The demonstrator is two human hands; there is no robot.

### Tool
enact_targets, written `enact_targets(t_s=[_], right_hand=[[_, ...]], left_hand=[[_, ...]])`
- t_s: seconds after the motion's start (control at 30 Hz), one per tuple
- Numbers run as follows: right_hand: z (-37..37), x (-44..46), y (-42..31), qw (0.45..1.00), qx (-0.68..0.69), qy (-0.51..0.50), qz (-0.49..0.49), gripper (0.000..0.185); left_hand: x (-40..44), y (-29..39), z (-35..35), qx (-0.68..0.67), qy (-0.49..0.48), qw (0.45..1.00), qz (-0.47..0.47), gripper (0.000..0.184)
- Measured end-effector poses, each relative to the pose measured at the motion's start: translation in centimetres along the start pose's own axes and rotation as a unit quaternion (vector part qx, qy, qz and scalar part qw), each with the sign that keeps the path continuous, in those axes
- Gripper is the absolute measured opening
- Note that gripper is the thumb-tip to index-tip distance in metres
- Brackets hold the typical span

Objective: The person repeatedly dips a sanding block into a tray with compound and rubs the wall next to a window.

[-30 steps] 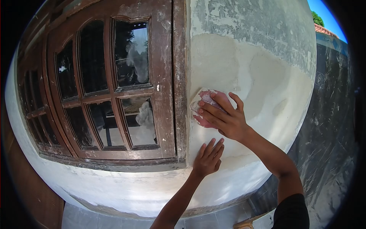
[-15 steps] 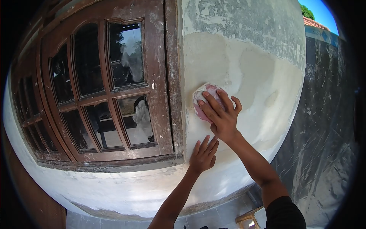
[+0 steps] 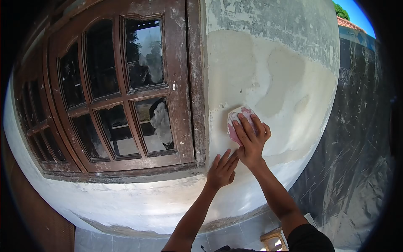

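Note:
My right hand (image 3: pixel 252 143) presses a pink pad (image 3: pixel 232 131), smeared with white, against the plastered wall (image 3: pixel 289 138). Its fingers lie over the pad and hide part of it, so I cannot tell exactly what kind of pad it is. Just below and to the left, my left hand (image 3: pixel 220 171) rests on the wall with its fingers stretched out and nothing in it. The wall around both hands has white and beige patches, with bare grey higher up.
A brown wooden window (image 3: pixel 178 105) with glass panes fills the left side, its sill (image 3: pixel 126 178) close to my left hand. Dark plastic sheeting (image 3: pixel 357 126) hangs at the right. On the grey floor below stands a yellowish stool or frame (image 3: pixel 272 237).
My right hand and the pad have moved down and slightly right across the wall. My left hand stays in about the same place. The view has shifted slightly.

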State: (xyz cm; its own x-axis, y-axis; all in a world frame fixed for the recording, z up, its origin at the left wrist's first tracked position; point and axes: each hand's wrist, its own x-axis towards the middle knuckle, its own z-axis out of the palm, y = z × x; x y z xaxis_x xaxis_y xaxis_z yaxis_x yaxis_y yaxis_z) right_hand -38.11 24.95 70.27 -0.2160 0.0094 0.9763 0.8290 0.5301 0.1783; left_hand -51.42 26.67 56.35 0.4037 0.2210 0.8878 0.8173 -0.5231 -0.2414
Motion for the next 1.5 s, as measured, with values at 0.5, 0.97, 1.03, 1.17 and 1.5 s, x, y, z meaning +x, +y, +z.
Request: enact_targets(t_s=[0.5,0.97,1.03,1.17,1.5], right_hand=[[1.0,-6.7,-1.3,0.997,-0.008,-0.048,0.055,0.058],[2.7,-3.4,-0.4,0.998,-0.013,-0.023,0.06,0.07],[2.0,-7.4,-0.9,0.995,-0.035,-0.033,0.085,0.057],[0.9,-6.7,-1.3,0.995,-0.036,0.011,0.089,0.047],[3.7,3.2,-0.9,0.999,-0.022,0.016,0.017,0.076]], left_hand=[[-1.6,0.0,2.1,-0.021,0.01,1.0,-0.009,0.047],[-1.0,0.0,0.8,0.005,-0.006,1.0,-0.006,0.047],[-1.3,0.3,1.2,-0.008,-0.004,1.0,-0.009,0.047],[-0.7,0.0,0.9,0.01,0.007,1.0,-0.004,0.05],[-0.6,0.1,-0.1,0.02,-0.008,1.0,0.011,0.049]])
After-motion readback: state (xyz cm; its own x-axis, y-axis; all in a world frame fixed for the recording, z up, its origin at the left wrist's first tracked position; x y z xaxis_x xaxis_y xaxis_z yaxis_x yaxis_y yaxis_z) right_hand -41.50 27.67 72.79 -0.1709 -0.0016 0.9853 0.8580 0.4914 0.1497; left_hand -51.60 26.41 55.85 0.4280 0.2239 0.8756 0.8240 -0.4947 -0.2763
